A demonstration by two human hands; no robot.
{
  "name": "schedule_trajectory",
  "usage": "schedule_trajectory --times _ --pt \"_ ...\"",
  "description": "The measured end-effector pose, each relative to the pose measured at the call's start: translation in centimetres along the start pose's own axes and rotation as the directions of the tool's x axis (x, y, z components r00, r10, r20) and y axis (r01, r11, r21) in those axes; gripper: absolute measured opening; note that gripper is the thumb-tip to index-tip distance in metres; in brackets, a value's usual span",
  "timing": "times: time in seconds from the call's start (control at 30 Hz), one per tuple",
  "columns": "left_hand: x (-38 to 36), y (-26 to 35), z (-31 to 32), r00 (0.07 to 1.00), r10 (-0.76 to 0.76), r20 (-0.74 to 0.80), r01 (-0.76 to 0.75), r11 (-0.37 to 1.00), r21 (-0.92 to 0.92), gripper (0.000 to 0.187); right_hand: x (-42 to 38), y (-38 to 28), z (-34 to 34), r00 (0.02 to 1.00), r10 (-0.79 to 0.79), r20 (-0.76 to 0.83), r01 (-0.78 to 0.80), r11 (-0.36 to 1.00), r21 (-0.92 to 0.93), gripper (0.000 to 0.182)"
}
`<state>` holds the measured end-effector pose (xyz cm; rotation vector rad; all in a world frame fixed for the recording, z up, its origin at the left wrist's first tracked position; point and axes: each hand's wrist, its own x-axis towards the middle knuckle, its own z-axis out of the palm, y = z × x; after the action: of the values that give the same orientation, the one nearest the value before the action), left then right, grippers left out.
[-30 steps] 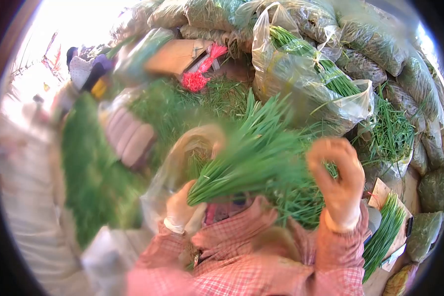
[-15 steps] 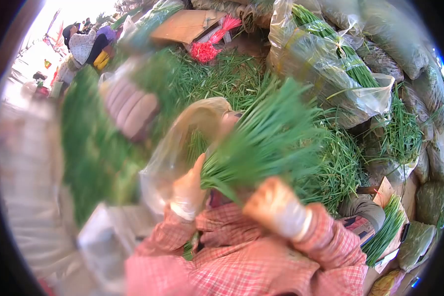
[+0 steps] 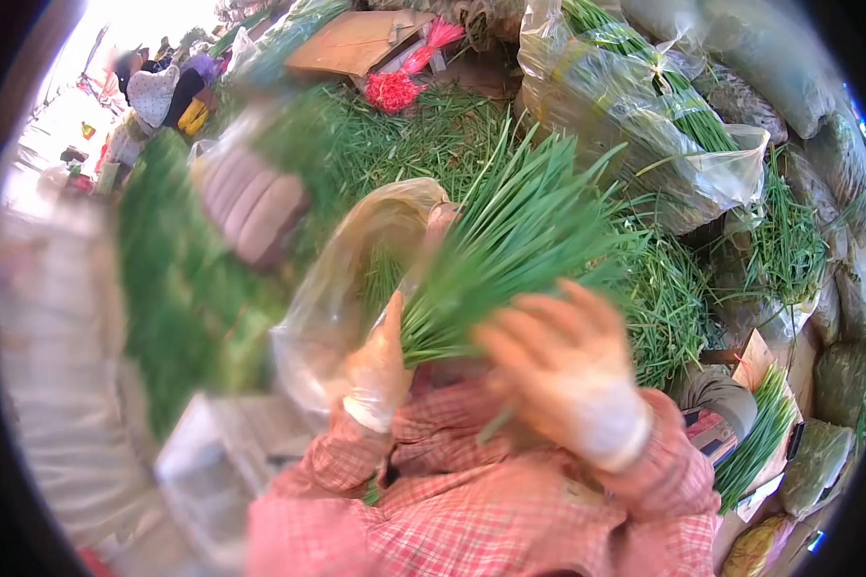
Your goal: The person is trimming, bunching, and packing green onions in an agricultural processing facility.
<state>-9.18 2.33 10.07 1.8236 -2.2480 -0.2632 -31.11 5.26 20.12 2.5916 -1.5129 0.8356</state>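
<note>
A loose bunch of chives (image 3: 515, 236) fans out away from me toward the upper right, its narrow end low in front of my chest. My left hand (image 3: 379, 361), in a thin pale glove, is wrapped round that narrow end. My right hand (image 3: 573, 361), gloved too and smeared by motion, is spread over the near right side of the leaves, fingers apart. A small green piece (image 3: 496, 423) shows just beneath it. Beside my left hand stands an opened clear plastic bag (image 3: 308, 322) with some green stems inside.
Cut leaves (image 3: 669, 298) lie heaped beyond and right of the bunch. A plastic-wrapped bundle (image 3: 645, 106) rests at upper right, near stacked filled bags (image 3: 842, 385). Red ties (image 3: 394, 91) lie by a cardboard box (image 3: 356, 43). A ribbed purplish object (image 3: 255, 207) sits left. More chives (image 3: 755, 442) lie at right.
My right hand has gone from curled to spread, and its forearm has shifted slightly right. The left hand keeps its grip on the chives, whose leaves now stand more upright.
</note>
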Motion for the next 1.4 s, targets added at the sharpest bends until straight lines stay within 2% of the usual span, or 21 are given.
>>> schedule_trajectory --times 0.1,0.2,0.3,0.4,0.53,0.63,0.73,0.77,0.87,0.97,1.07,1.2,1.3,1.4 --pt "-0.6 1.4 -1.5 1.000 -0.012 -0.011 0.010 0.986 -0.169 0.090 0.7 0.6 7.9 0.992 -0.126 0.020 0.127 0.992 -0.026 0.043" --pt "-1.3 -0.2 -0.8 0.997 0.068 0.034 -0.051 0.932 -0.359 0.092 -0.6 0.7 9.5 0.991 -0.137 0.013 0.137 0.991 -0.003 0.042" --pt "-1.0 0.0 -1.0 0.983 0.173 0.065 -0.139 0.924 -0.355 0.085 -2.1 0.6 9.8 0.997 -0.083 0.008 0.083 0.996 -0.043 0.042" --pt "-1.5 0.0 -0.4 0.981 0.163 0.108 -0.132 0.959 -0.250 0.077 -3.1 0.4 9.7 0.999 -0.032 -0.015 0.031 0.998 -0.048 0.044" --pt "-1.6 0.0 0.0 0.975 0.207 0.081 -0.183 0.954 -0.236 0.070 -4.2 0.3 10.1 0.999 0.030 -0.042 -0.030 1.000 -0.001 0.047" --pt "-1.7 0.0 0.3 0.974 0.219 0.058 -0.203 0.958 -0.204 0.069 -3.8 0.6 9.2 0.994 0.108 -0.030 -0.097 0.963 0.252 0.046" --pt "-1.7 -0.2 0.6 0.975 0.218 0.038 -0.207 0.960 -0.187 0.070 -3.3 1.4 8.1 0.969 0.227 -0.095 -0.151 0.853 0.500 0.041" --pt "-1.8 -0.1 0.5 0.978 0.202 0.043 -0.191 0.965 -0.181 0.070 -3.2 1.4 7.9 0.931 0.339 -0.136 -0.222 0.820 0.527 0.033" --pt "-1.9 -0.1 0.3 0.982 0.174 0.067 -0.157 0.966 -0.205 0.071 -2.3 2.9 8.1 0.760 0.619 -0.198 -0.431 0.708 0.560 0.028" --pt "-1.7 -0.1 0.3 0.983 0.169 0.077 -0.148 0.964 -0.221 0.071 -1.5 4.1 8.0 0.694 0.712 -0.103 -0.551 0.618 0.561 0.027" --pt "-1.6 -0.4 0.6 0.985 0.163 0.063 -0.141 0.956 -0.259 0.071 -1.6 4.7 7.9 0.767 0.638 0.069 -0.594 0.665 0.453 0.030" --pt "-1.5 -0.7 0.8 0.986 0.161 0.047 -0.139 0.939 -0.314 0.071 -1.4 3.9 7.6 0.706 0.688 0.170 -0.682 0.594 0.427 0.029" --pt "-1.5 -0.8 0.8 0.986 0.147 0.084 -0.124 0.964 -0.237 0.072 -1.9 3.2 8.1 0.735 0.672 0.091 -0.618 0.607 0.500 0.026" --pt "-1.4 -0.9 1.1 0.974 0.222 0.052 -0.209 0.960 -0.185 0.072 -1.5 2.4 7.3 0.799 0.600 0.039 -0.519 0.655 0.550 0.026"
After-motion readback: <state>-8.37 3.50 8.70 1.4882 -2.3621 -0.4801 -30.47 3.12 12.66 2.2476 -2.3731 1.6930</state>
